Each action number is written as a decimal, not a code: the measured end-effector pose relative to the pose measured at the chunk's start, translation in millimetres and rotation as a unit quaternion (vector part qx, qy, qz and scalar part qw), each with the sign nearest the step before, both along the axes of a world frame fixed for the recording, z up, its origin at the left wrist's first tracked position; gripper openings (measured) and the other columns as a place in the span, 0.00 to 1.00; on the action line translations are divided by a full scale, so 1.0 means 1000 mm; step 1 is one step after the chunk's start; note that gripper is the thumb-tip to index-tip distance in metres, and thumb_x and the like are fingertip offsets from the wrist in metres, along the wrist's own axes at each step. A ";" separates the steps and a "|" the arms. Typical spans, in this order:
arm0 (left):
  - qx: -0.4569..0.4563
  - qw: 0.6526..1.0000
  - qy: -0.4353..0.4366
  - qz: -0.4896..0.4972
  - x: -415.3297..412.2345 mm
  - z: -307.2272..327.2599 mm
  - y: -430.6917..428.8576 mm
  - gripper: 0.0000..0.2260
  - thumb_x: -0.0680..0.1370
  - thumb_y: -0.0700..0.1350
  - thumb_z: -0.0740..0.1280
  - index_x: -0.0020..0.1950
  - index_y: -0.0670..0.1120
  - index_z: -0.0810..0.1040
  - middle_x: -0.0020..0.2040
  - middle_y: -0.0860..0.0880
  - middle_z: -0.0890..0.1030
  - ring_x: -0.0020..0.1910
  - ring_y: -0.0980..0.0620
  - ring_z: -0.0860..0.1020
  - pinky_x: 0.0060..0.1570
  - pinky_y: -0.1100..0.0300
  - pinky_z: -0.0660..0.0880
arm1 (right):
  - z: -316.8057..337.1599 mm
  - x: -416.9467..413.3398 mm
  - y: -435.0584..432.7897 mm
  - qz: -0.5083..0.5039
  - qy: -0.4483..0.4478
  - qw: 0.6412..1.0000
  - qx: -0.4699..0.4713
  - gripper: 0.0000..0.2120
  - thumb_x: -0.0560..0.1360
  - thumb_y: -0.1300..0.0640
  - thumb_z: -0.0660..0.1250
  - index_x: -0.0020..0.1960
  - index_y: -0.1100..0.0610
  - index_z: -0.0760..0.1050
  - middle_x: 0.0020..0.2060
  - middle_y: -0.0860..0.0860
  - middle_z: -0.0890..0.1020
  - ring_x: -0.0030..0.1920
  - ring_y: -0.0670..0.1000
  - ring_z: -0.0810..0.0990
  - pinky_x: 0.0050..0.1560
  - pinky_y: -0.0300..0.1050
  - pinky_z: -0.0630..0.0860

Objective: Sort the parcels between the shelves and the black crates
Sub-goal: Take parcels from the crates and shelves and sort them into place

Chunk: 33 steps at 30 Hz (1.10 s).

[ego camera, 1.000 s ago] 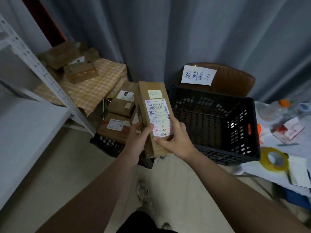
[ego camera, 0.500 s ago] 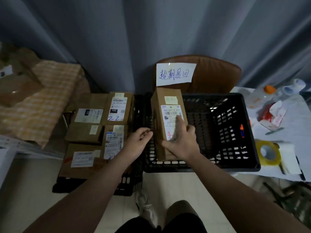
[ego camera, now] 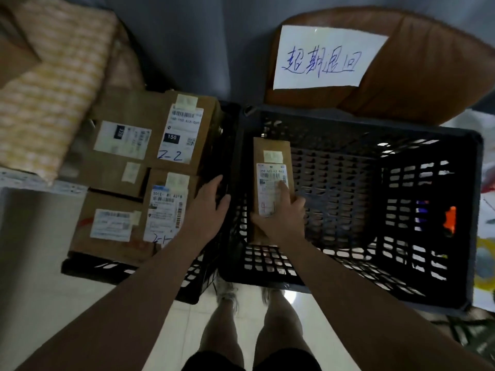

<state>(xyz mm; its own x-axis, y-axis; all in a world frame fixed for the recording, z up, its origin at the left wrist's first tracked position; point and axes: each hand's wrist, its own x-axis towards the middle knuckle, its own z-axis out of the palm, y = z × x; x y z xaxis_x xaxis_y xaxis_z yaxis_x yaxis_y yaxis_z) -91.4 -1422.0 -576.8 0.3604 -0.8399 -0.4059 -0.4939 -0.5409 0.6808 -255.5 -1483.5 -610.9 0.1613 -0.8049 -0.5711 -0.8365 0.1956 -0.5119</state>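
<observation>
A narrow brown parcel (ego camera: 271, 148) with a white label and red writing is low inside the right black crate (ego camera: 401, 295), against its left wall. My right hand (ego camera: 281, 218) grips the parcel's near end, fingers over the label. Whether the parcel touches the crate floor I cannot tell. My left hand (ego camera: 207, 207) hovers with relaxed fingers over the gap between the crates, holding nothing. The left black crate (ego camera: 107, 269) is packed with several labelled brown parcels; the one marked "2-2" (ego camera: 184, 129) lies at its far right.
A brown chair (ego camera: 417, 70) behind the right crate carries a handwritten paper sign (ego camera: 324, 58). A checked cloth (ego camera: 53, 89) covers a surface at far left. A white table edge with coloured items (ego camera: 486, 236) is at far right. My legs and shoes stand on pale floor tiles below.
I have leaned in over the crates. My right hand has lowered the parcel from above the rim down into the right crate. My left hand stays off the parcel, beside the crate wall.
</observation>
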 end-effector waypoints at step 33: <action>-0.130 0.986 -0.084 0.062 -0.031 -0.020 0.010 0.18 0.82 0.44 0.57 0.72 0.42 0.66 0.60 0.44 0.72 0.51 0.60 0.68 0.49 0.72 0.63 | -0.081 -0.006 -0.046 0.290 0.101 0.951 0.024 0.34 0.80 0.51 0.60 0.77 0.42 0.42 0.72 0.60 0.54 0.69 0.65 0.62 0.65 0.59 0.70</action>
<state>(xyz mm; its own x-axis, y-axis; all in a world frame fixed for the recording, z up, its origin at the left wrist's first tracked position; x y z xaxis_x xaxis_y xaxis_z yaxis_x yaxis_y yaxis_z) -122.5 -1411.6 -597.0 0.5109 -0.8528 -0.1080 -0.5523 -0.4219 0.7190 -261.7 -1529.9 -692.0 0.4541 -0.5852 -0.6718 -0.8908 -0.3101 -0.3321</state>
